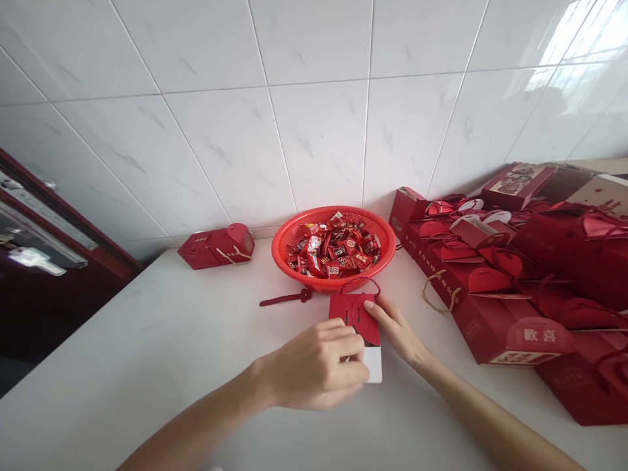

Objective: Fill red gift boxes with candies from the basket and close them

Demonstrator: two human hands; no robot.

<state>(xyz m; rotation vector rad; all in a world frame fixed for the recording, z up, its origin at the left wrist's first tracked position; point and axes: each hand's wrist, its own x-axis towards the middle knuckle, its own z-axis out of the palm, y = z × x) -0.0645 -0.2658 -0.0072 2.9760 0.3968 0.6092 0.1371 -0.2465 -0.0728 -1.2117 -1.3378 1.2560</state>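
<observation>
A small red box (343, 306) with slotted flaps and a cord handle sits on the white table in front of the candy basket. My left hand (321, 366) is closed over its near left side, the fingers curled beside a white flap (373, 365); what its fingertips pinch is hidden. From the right, my right hand (395, 327) holds the box, with its thumb on the red top flap. A dark red strip (284, 299) with a knot-shaped end lies to the left of the box.
Behind the box is a red basket (279, 252) of wrapped candies. A closed red box (216, 247) stands back left by the tiled wall. Many red boxes (520, 327) crowd the right side. A door with keys (36, 260) is at far left, beyond the white table's (122, 353) edge.
</observation>
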